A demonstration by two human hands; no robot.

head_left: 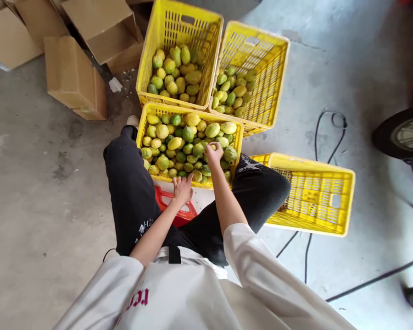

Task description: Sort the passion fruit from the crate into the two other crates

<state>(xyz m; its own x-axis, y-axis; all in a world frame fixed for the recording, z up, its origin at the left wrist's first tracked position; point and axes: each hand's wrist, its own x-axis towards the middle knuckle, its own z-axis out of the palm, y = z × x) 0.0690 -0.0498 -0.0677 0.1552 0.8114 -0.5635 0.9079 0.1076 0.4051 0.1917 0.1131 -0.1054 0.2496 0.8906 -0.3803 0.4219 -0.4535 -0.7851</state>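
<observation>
A yellow plastic crate (189, 109) full of green and yellow lemons (174, 143) stands between my knees. My right hand (214, 155) is over the right part of this crate, its fingers closed around a lemon (212, 147) that shows only in part. At the near rim rests my left hand (183, 189), thumb and fingers apart, with no fruit visible in it. Some of its fingertips are hard to make out against the rim.
Behind stand two more yellow crates, left (142, 59) and right (278, 78), both partly filled with lemons. Another yellow crate (344, 201) sits by my right knee. A red plastic piece (161, 197) is below my left hand. Cardboard boxes (64, 68), a cable (316, 133) and a wheel (382, 133) lie around.
</observation>
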